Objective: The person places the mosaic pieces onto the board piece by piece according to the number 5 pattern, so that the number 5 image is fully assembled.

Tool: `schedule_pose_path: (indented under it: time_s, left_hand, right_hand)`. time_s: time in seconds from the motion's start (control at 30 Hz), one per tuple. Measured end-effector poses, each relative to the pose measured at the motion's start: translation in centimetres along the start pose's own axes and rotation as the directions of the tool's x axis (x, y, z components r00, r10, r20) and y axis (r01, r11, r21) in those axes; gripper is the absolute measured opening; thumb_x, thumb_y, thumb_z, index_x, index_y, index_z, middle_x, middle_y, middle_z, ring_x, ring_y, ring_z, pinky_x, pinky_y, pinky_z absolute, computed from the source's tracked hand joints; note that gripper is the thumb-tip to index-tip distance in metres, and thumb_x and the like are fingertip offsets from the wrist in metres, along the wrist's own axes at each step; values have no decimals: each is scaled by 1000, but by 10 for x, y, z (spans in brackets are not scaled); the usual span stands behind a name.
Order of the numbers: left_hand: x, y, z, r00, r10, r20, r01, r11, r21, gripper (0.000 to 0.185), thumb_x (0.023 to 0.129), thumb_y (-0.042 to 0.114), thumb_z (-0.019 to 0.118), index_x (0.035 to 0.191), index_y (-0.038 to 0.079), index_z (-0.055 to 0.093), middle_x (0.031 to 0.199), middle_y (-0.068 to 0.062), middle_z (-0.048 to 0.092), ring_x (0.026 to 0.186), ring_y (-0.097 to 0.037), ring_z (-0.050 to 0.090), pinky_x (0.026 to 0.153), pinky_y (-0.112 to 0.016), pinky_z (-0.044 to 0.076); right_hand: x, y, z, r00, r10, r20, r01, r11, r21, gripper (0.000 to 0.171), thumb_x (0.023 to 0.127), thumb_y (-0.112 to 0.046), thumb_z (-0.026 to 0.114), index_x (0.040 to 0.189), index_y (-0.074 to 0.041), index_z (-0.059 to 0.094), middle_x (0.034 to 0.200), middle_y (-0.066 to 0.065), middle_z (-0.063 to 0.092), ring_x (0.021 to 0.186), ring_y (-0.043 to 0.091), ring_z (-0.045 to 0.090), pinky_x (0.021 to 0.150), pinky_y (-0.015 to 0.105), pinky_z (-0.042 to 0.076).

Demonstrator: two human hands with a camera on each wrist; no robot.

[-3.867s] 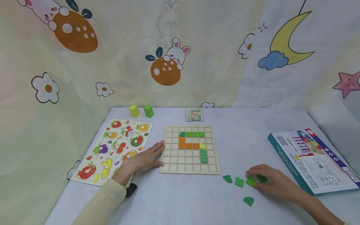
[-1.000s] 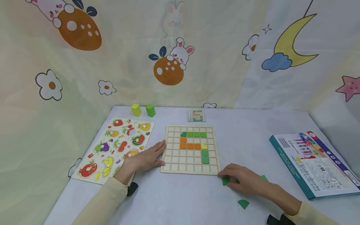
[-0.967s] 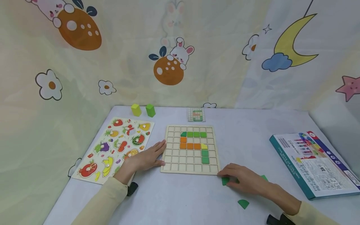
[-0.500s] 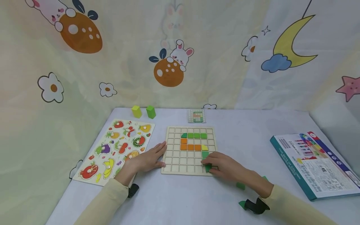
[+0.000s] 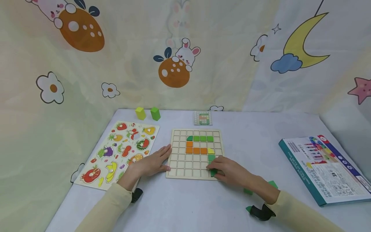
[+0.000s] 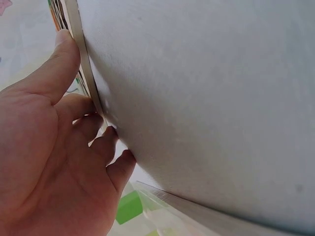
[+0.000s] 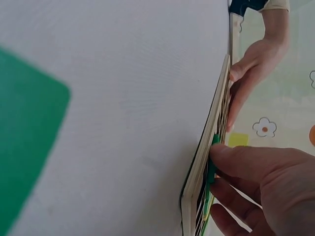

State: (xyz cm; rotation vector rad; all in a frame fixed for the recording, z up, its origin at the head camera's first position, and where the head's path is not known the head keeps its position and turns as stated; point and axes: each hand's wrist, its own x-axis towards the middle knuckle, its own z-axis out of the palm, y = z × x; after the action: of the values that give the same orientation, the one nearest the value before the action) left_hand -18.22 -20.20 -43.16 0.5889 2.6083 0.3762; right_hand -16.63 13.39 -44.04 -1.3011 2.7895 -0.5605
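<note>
A square wooden grid board (image 5: 182,174) lies mid-table, with green, orange and yellow pieces set in some cells. My left hand (image 5: 152,163) rests along its left edge, fingers nearly straight; in the left wrist view the thumb (image 6: 63,44) lies at the board's rim. My right hand (image 5: 232,170) is over the board's lower right corner. Its thumb and fingers pinch a small green quarter-round piece (image 5: 213,173) just below the column of green squares (image 5: 211,158). In the right wrist view, the green piece (image 7: 211,169) sits against the board face, partly hidden by the thumb.
Loose green pieces lie near the right forearm, including one (image 5: 273,184) beside the wrist. A fruit puzzle board (image 5: 116,154) is at left, a box (image 5: 327,167) at right. At the back stand yellow (image 5: 140,113) and green (image 5: 155,113) blocks and a small pattern card (image 5: 203,118).
My right hand has picked up a green quarter-round piece from the table and moved it left and up onto the board's lower right. My left hand has stayed at the board's edge.
</note>
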Motion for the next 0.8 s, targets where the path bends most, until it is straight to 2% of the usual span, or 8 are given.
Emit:
schedule_pose_path:
  time_s: [0.3,0.47,0.6,0.8]
  left_hand:
    - [1,0,1,1000,-5,-3,5,1000,-4,86,93,48,56,157,18,8,165,2,1,153,-22,5,121,-44,23]
    - [0,0,0,1000,-7,0,7,1000,-9,85,93,48,56,157,19,7,165,2,1,153,-21,5,121,-43,22]
    - [0,0,0,1000,-9,-1,9,1000,-3,85,93,48,56,157,18,8,165,1,1,153,-22,5,120,-44,23]
    - [1,-1,-1,1000,-8,9,8,1000,1,86,93,48,56,157,18,7,165,0,0,153,-23,5,120,-45,23]
  right_hand:
    - [-2,-2,-4,999,30,35,-31,999,27,34,83,-13,76,116,-16,69,112,-7,66,104,11,58,89,28,53]
    - [-9,0,-20,990,139,11,-139,988,68,33,85,-13,74,117,-17,69,115,-7,65,108,13,58,89,31,54]
    - [-25,10,-39,974,224,-12,-223,973,54,34,84,-13,75,118,-18,69,116,-5,65,106,14,60,88,33,55]
    - [-63,27,-58,959,280,50,-282,958,44,35,85,-15,73,120,-19,68,115,-6,66,95,10,59,80,31,56]
